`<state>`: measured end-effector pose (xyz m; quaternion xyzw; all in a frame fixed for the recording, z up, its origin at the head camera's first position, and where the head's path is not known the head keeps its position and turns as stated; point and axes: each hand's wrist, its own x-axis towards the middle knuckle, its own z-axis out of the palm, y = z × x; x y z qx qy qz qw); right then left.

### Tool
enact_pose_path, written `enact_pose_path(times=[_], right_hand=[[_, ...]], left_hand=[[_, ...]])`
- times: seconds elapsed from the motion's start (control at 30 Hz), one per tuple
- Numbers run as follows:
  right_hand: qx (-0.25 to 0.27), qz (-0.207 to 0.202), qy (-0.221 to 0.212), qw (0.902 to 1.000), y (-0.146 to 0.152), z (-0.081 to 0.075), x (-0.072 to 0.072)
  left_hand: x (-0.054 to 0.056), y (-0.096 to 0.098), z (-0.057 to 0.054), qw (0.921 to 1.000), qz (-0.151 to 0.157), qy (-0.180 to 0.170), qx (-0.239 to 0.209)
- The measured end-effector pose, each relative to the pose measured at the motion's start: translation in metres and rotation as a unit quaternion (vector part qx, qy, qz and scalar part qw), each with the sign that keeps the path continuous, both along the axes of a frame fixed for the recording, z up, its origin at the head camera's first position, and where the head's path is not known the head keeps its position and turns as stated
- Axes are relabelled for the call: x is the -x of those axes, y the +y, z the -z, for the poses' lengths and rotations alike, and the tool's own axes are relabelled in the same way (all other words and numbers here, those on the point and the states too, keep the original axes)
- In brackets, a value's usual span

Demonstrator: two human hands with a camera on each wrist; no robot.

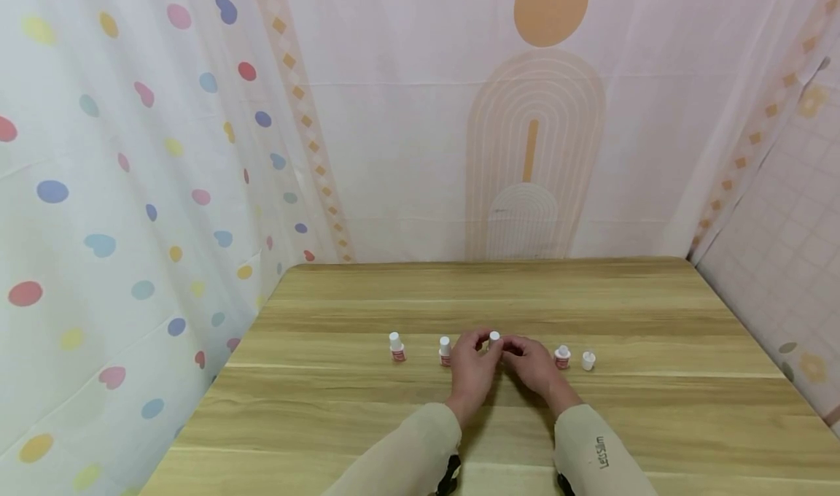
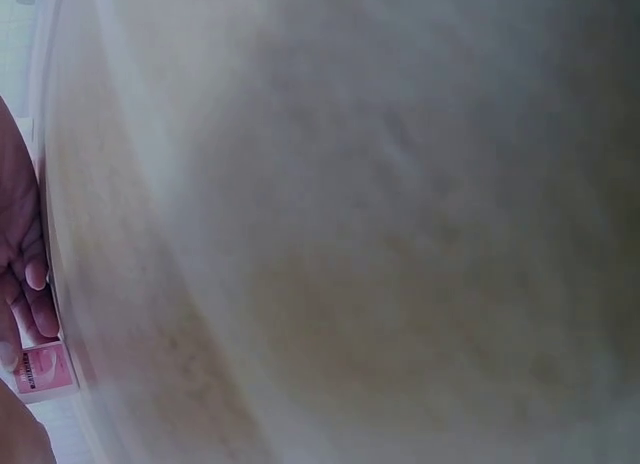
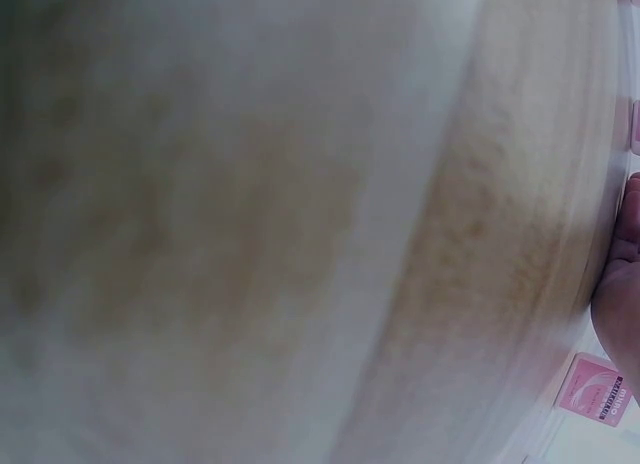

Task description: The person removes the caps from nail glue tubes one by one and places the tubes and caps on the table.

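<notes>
Near the middle of the table, both hands meet at a small bottle with a white cap (image 1: 494,336). My left hand (image 1: 472,368) holds it from the left, its thumb in front. From the right, my right hand (image 1: 533,365) brings curled fingers and thumb to the same bottle, hiding much of its body. A pink label (image 2: 45,369) shows between the hands in the left wrist view. Just left of the left hand stands a similar capped bottle (image 1: 445,350), partly covered by it. Right of the right hand is an uncapped bottle (image 1: 562,357), its label (image 3: 597,389) visible in the right wrist view.
A loose white cap (image 1: 588,361) rests on the wood-grain table (image 1: 315,423), right of the uncapped bottle. Another capped bottle (image 1: 397,347) stands at the row's left end. Patterned curtains (image 1: 407,138) hang behind and at the sides.
</notes>
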<state>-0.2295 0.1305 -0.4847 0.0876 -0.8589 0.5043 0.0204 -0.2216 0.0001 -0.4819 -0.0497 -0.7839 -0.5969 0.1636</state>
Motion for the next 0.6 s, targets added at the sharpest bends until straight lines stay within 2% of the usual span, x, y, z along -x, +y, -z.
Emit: enact_pose_path(times=[0.47,0.6], right_hand=[[-0.005,0.002,-0.005,1.0,-0.0001,-0.0016,-0.0004],[-0.005,0.003,-0.009,0.9999,0.0001,-0.0012,-0.0011]], left_hand=[[0.0009,-0.0004,0.0004,1.0,0.0,-0.005,0.001],[0.0012,0.0002,-0.0027,0.9999,-0.002,-0.011,-0.003]])
